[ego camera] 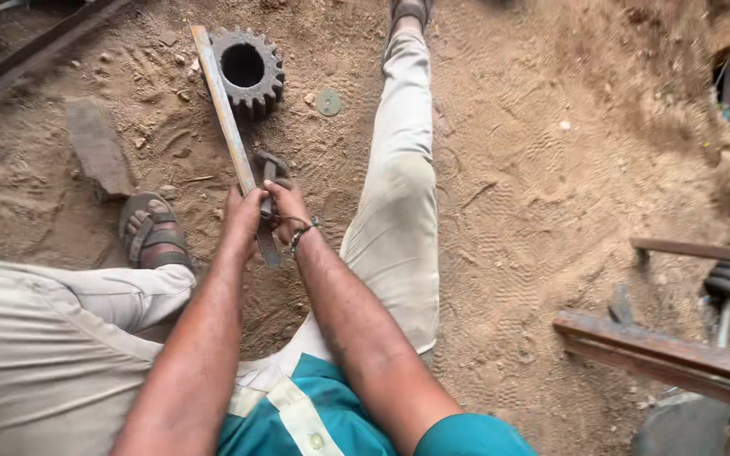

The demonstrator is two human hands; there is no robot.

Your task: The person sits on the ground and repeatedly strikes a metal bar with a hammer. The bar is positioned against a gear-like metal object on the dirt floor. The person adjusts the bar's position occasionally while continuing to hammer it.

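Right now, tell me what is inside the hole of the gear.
The gear lies flat on the sandy ground, its centre hole dark and shadowed. Nothing shows inside it. The long flat metal bar beside it hides part of its left edge.

Both arms stretched forward, left hand (242, 213) and right hand (287, 203) clenched together

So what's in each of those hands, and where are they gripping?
Left hand grips the long flat metal bar at its near end; right hand holds a small dark metal piece mid-length.

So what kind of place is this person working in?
Probably an outdoor metal or repair workshop yard: bare dirt ground, a heavy steel gear lying on it, and rusty steel beams nearby.
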